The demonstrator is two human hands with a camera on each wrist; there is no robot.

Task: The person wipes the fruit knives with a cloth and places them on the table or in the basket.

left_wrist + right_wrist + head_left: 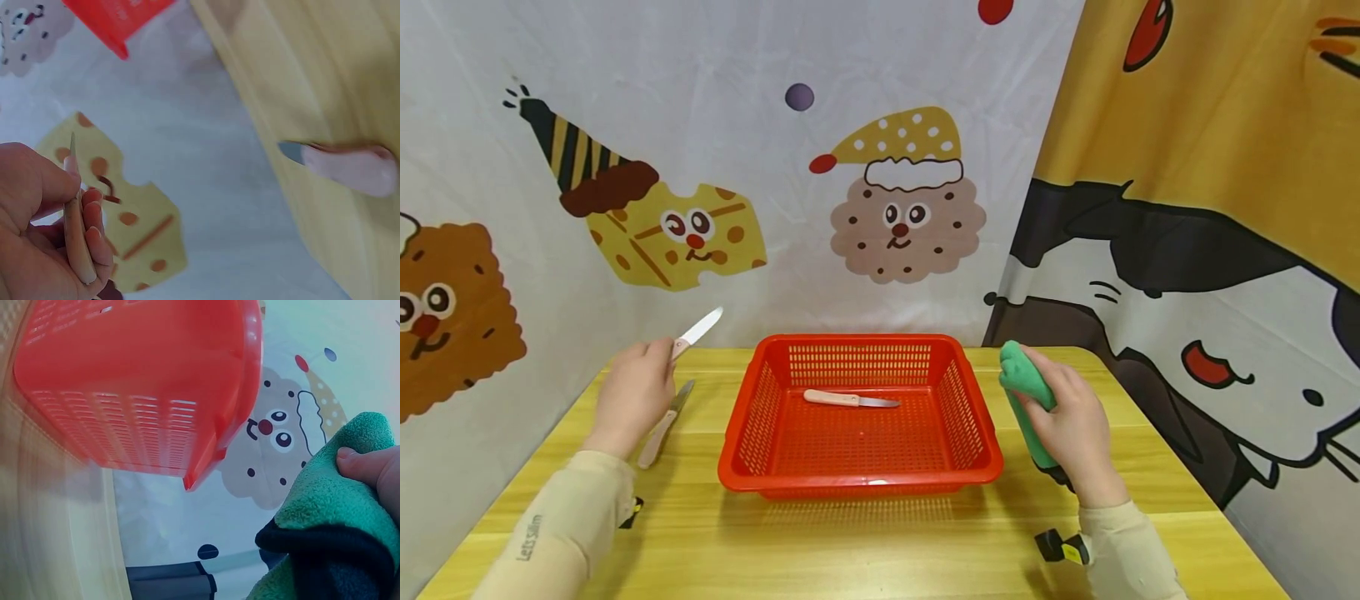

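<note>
My left hand [636,392] grips a small knife [76,231] by its pale wooden handle, raised over the left of the table. In the head view the blade points up and to the right. A second knife [665,427] with a wooden handle lies on the table just beside that hand. My right hand [1071,417] holds a folded green cloth [1028,392] with a dark edge, thumb pressed on the fluffy fabric in the right wrist view. Between the hands stands a red plastic basket [861,482], and inside it lies another wooden-handled knife [842,400].
The yellow wood-grain table [820,558] ends at a printed curtain [797,275] behind the basket. More curtain hangs along both sides. Slotted walls of the basket rise close to the left of the cloth in the head view.
</note>
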